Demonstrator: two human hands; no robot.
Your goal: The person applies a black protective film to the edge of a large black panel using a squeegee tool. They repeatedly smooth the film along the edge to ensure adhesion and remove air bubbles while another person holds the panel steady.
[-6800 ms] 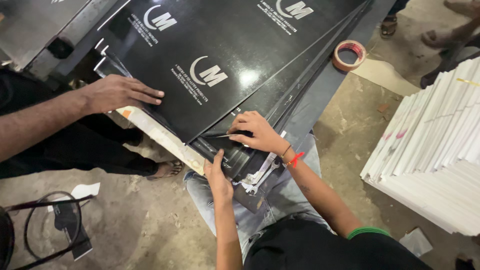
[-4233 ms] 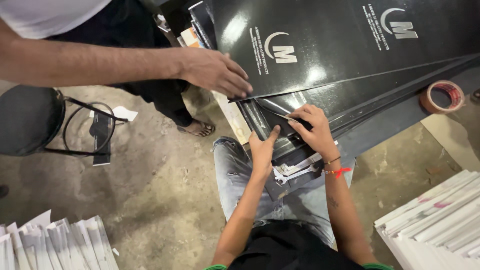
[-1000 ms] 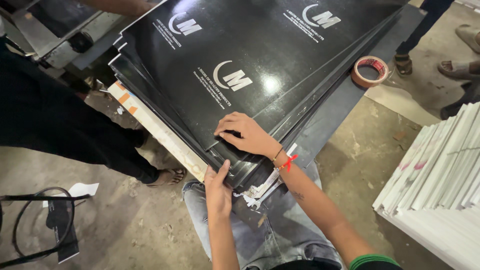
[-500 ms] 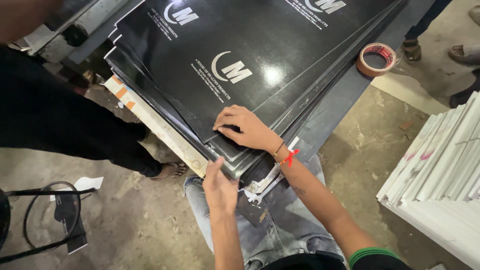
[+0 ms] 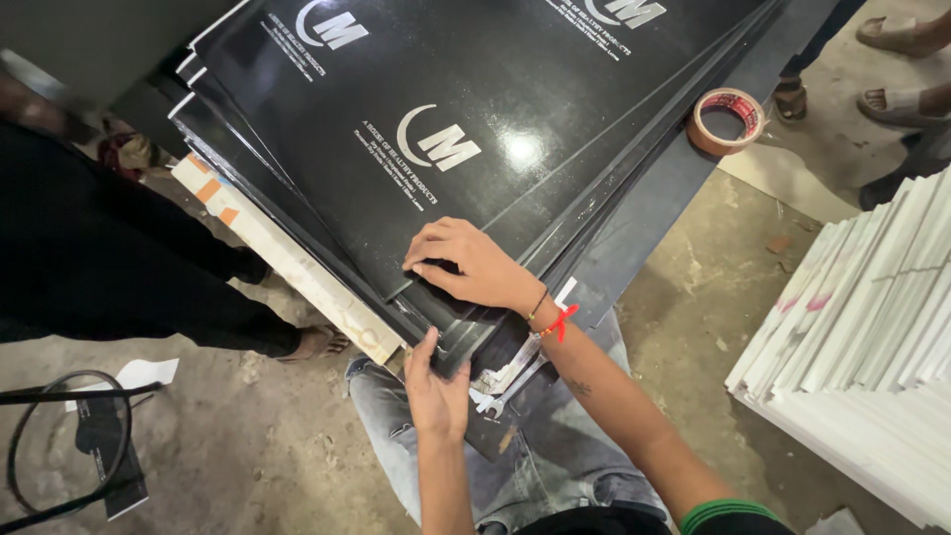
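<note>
Black sheets (image 5: 515,129), glossy with pale printed marks, are lying in a thick stack on a low bench, the near corner pointing at the person's lap. The sheets are not squared; edges are fanning out along the left side and at the near corner.

Right hand (image 5: 471,266) is resting palm down on the top sheets by that corner, fingers curled and pressing, thumb tucked toward the edge; it is pinning rather than gripping. Left hand (image 5: 434,388) is reaching up from below, fingertips touching the underside or edge of the corner, fingers half closed; whether it is pinching a sheet, I cannot tell.

Step in hand, by my reading: aligning or separating sheets at the corner. The next move likely calls for the right hand holding the upper sheets steady while the left works the corner edge, keeping the slippery pile from sliding.

A wooden strip (image 5: 287,263) with orange marks is lying just beside the stack's left edge. Metal spanners (image 5: 505,381) are sitting under the corner, over the person's jeans. A tape roll (image 5: 726,121) is sitting on the bench's far right. White boards (image 5: 872,347) are piled at the right. Another person's foot (image 5: 315,343) is standing at the left, a wire stand (image 5: 69,451) further out.
</note>
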